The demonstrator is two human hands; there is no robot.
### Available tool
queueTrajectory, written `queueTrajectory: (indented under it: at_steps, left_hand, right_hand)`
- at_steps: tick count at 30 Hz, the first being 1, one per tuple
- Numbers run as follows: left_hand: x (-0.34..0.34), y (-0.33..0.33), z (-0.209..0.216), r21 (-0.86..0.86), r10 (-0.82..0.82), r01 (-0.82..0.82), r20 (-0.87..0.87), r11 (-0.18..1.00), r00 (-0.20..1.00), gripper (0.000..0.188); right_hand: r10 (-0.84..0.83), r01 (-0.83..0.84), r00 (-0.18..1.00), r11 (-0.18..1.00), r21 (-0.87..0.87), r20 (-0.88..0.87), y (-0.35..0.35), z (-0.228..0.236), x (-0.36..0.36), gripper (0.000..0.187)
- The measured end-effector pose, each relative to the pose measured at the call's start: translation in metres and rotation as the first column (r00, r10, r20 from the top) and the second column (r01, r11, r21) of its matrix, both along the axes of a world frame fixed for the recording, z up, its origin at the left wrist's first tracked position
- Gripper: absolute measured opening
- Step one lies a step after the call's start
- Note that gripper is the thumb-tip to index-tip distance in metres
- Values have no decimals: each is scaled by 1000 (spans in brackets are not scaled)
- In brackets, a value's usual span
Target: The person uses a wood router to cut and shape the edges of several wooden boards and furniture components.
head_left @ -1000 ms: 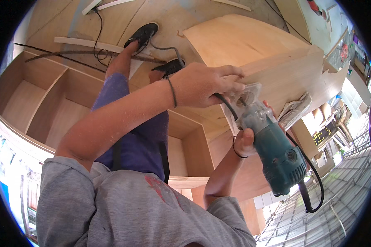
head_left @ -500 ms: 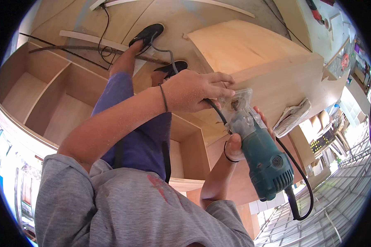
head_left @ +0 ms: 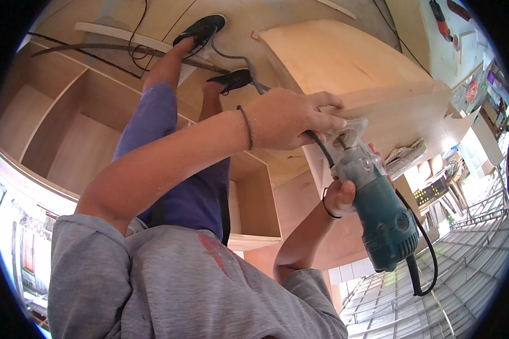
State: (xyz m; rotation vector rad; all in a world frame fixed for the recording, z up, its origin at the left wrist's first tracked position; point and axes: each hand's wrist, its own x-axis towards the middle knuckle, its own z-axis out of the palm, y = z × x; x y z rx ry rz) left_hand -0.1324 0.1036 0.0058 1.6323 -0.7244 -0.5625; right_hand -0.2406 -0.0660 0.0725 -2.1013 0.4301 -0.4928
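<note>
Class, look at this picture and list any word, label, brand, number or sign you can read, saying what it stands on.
No text can be read anywhere in this picture.
Teal power tool in the right hand: no lettering legible.
Grey shirt: a red patch, no letters to make out.
Dark panel with yellow dots, at the right: too small to tell whether it bears writing.

A power tool [head_left: 385,217], plywood panel [head_left: 339,56] and wooden cabinet [head_left: 104,107] show a woodworking workshop.
</note>
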Motion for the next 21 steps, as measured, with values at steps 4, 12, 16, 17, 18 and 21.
queueTrajectory:
  at_steps: [4,12,16,17,18,21]
  left_hand:
    - [-5,12,1,-7,-28,28,-50,1000,998,47]
    - [-10,24,8,-6,-80,80,-113,997,990,45]
    - [-10,22,7,-2,-21,21,4,1000,1000,55]
    - [-9,21,6,-5,-19,19,3,1000,1000,55]
    - [-8,21,5,-8,-16,16,2,1000,1000,56]
    - [-7,20,4,1,-34,34,-16,999,999,55]
  right_hand:
    - [35,-33,999,995,-94,18,10,-1,-6,92]
    - [-54,52,998,998,-31,-39,25,7,-13,99]
    - [-68,68,998,998,-9,-19,20,4,-11,99]
    - [-63,63,998,998,-8,-16,20,3,-8,99]
    - [-55,54,998,998,-16,-17,19,2,-6,98]
    - [-33,32,999,999,-44,-27,20,4,0,97]
